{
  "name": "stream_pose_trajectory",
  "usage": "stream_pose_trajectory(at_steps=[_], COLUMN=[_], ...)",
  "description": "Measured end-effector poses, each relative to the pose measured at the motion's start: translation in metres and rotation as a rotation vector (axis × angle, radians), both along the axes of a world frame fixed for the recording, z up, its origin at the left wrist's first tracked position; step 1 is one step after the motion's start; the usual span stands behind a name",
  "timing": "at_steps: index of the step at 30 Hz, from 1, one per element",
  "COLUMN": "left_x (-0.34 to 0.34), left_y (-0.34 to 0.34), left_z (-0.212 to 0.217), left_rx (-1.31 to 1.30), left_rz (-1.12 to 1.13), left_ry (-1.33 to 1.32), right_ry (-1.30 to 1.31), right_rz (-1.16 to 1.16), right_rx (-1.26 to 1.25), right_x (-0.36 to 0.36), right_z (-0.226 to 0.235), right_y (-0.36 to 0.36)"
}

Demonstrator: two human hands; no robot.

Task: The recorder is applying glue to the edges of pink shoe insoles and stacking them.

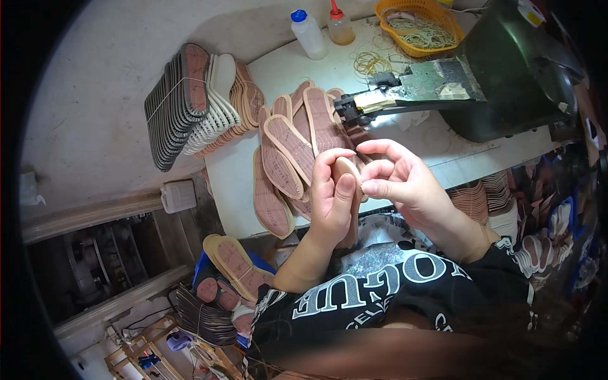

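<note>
My left hand (331, 199) is closed round a beige shoe insole (346, 167), with the thumb along its near face. The insole stands nearly edge-on, and its lower part runs down behind my palm. At its right edge is my right hand (408, 187), thumb and index finger pinched together there; whatever lies between those tips is too small to make out. Just beyond my hands, a loose pile of brown insoles with pale stitched rims (285, 152) spreads over the white table (237, 183).
A green sewing machine (437, 82) reaches over the table, its head lit. Behind are a blue-capped bottle (308, 37), a red-tipped bottle (341, 30) and a yellow basket (421, 49) of rubber bands. Tied insole bundles (180, 101) stand at left; stacked insoles (468, 202) sit at right.
</note>
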State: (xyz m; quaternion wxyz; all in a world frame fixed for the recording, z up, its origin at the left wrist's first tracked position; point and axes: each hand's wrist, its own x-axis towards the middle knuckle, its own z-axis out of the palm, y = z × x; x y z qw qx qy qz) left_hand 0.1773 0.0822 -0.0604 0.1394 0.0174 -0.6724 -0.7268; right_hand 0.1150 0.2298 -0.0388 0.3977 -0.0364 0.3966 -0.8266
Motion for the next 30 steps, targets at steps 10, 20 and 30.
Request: stream_pose_trajectory(at_steps=[10,20,30], left_x=[0.009,0.006,0.015], left_y=[0.000,-0.003,-0.006], left_z=[0.010,0.012,0.022], left_rx=[0.335,0.331,0.512], left_rz=[-0.001,-0.008,-0.067], left_ry=[-0.107,-0.125,-0.171], right_ry=[-0.151,0.076,0.180], right_rz=[0.186,0.129,0.229], right_rx=[-0.312,-0.210,-0.308], right_x=[0.002,0.000,0.005], right_z=[-0.016,-0.016,-0.006], right_y=[-0.016,-0.015,-0.013])
